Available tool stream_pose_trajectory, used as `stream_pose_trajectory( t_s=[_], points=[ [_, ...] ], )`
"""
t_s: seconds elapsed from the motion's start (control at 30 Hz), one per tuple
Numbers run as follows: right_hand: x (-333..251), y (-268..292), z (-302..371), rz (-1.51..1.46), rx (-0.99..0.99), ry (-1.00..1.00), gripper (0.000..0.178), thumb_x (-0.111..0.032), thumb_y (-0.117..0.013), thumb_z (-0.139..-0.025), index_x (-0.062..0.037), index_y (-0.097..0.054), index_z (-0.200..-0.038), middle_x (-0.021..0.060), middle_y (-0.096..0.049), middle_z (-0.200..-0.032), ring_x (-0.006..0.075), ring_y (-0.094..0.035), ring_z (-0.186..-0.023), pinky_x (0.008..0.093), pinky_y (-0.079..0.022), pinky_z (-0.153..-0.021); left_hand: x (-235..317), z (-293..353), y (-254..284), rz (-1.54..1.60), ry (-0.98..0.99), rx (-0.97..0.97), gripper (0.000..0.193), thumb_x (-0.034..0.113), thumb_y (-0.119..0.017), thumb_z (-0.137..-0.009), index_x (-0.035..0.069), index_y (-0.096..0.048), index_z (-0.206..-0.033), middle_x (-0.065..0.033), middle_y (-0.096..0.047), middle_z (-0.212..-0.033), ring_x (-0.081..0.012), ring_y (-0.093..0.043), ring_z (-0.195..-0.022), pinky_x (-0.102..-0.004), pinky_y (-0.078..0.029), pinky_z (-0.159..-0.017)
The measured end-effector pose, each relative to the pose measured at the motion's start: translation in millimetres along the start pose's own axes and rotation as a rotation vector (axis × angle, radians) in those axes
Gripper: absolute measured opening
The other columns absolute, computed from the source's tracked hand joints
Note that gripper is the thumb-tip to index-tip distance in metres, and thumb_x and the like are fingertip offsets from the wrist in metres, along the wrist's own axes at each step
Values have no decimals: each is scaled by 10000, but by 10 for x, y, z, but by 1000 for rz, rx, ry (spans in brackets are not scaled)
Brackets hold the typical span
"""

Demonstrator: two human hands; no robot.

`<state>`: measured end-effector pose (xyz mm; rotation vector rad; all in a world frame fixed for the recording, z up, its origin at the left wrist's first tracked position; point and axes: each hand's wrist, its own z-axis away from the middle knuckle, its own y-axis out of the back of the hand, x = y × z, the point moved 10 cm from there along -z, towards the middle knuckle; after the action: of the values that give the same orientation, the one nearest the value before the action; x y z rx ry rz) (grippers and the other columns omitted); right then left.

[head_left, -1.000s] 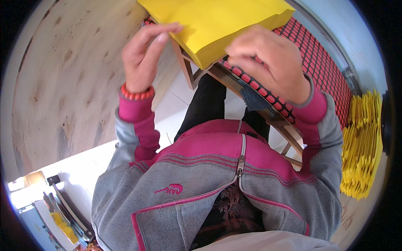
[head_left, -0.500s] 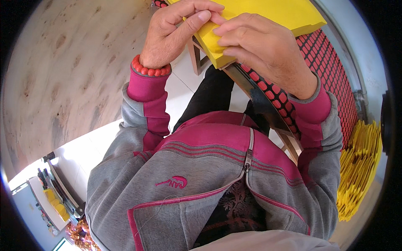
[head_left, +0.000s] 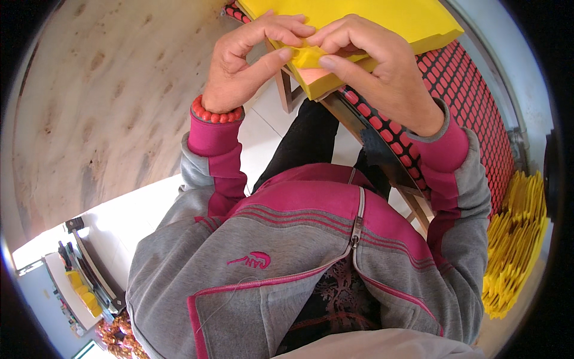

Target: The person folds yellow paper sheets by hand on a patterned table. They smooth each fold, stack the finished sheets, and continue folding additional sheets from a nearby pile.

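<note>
A thick stack of yellow sheets (head_left: 388, 21) lies at the top of the view, its near corner pointing toward me. Over that corner, my left hand (head_left: 239, 66) and my right hand (head_left: 379, 72) pinch a crumpled, thin yellow sheet (head_left: 308, 57) between thumbs and fingers. The thumbs face each other, one on either side of the gathered part. Just below it, a pale pinkish patch (head_left: 313, 75) shows on top of the stack's corner. Part of the pinched sheet is hidden behind my fingers.
The stack rests on a bench with a red-and-black patterned cover (head_left: 472, 107). Many folded yellow pieces (head_left: 514, 251) are piled at the right. A large stained pale board (head_left: 101, 119) fills the left. Shelving (head_left: 84, 287) stands at the lower left.
My hands have moved slightly lower and turned so the thumbs show. The yellow sheet between them is now bunched up, and a pinkish patch shows on the corner.
</note>
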<state>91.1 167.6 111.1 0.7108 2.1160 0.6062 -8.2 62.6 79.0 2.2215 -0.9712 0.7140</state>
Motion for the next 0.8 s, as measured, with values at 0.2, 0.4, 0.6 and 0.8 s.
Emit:
stream_pose_trajectory(
  t_s=[0.2, 0.4, 0.6, 0.8],
  points=[
    [34, 68, 69, -7, 111, -78, 128, -39, -707, -916, 3, -606, -984, 144, -677, -1137, 185, -678, -980, 287, -539, -870, -8, -27, 3, 10, 60, 115, 38, 51, -684, -948, 21, -692, -970, -105, -742, -1132, -252, -668, -1152, -393, -450, -1060],
    [-115, 78, 58, 130, 130, 107, 144, -43, -720, -898, -3, -618, -992, 181, -638, -1311, 217, -681, -1001, 295, -544, -877, -47, 1, 27, 42, 143, 232, 38, 47, -685, -951, 13, -688, -966, -120, -741, -1105, -227, -678, -1119, -329, -510, -969],
    [-99, 30, 59, 134, 100, 117, 127, -56, -701, -915, -3, -635, -1010, 191, -643, -1290, 238, -679, -978, 306, -538, -857, -93, 28, 28, 89, 172, 239, 45, 56, -678, -957, 14, -686, -972, -119, -734, -1092, -225, -679, -1106, -329, -508, -967],
    [-56, 53, 68, 103, 128, 55, 117, -73, -707, -921, -2, -628, -972, 176, -660, -1231, 227, -676, -969, 306, -525, -857, -70, 24, 22, 106, 99, 188, 44, 49, -653, -967, 15, -678, -980, -105, -725, -1085, -230, -670, -1125, -337, -489, -989]
  ],
)
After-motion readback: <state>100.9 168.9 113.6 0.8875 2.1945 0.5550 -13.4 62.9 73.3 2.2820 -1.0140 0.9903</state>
